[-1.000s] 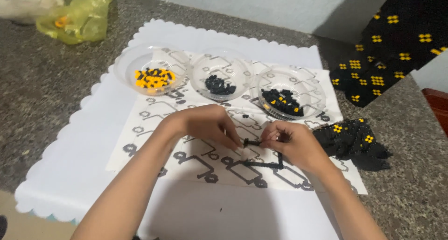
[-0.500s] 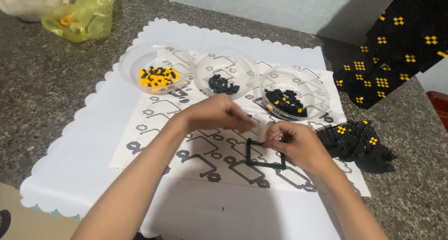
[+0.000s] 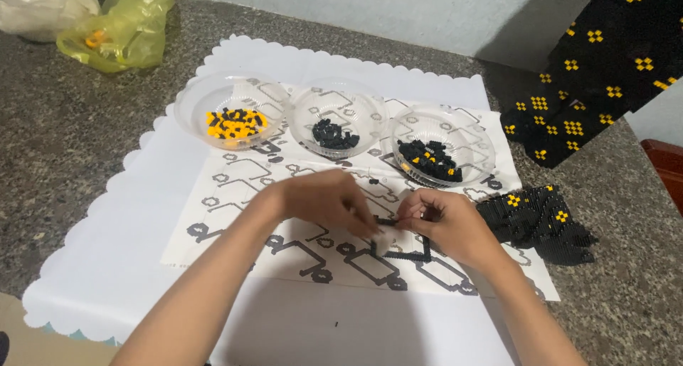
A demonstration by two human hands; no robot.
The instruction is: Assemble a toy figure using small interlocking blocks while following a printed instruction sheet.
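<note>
My left hand [image 3: 327, 201] and my right hand [image 3: 445, 222] meet over a printed pattern sheet [image 3: 235, 188]. Between their fingertips they pinch a thin black frame of small building bricks [image 3: 402, 244], held just above the sheet. Three clear plastic bowls stand in a row behind: one with orange and black pieces [image 3: 231, 110], one with black pieces [image 3: 336, 118], one with mostly black pieces [image 3: 442, 145]. A finished black slab with yellow dots [image 3: 537, 220] lies just right of my right hand.
A white scalloped mat [image 3: 107, 252] covers the speckled stone counter [image 3: 64, 145]. A yellow plastic bag [image 3: 117, 28] lies at the back left. Large black panels with yellow dots [image 3: 597, 67] lean at the back right. A tiny black piece [image 3: 336, 324] lies loose near the front.
Both hands stayed close together over the sheet while working the black brick frame. My left hand's fingers have closed in on the frame's top edge.
</note>
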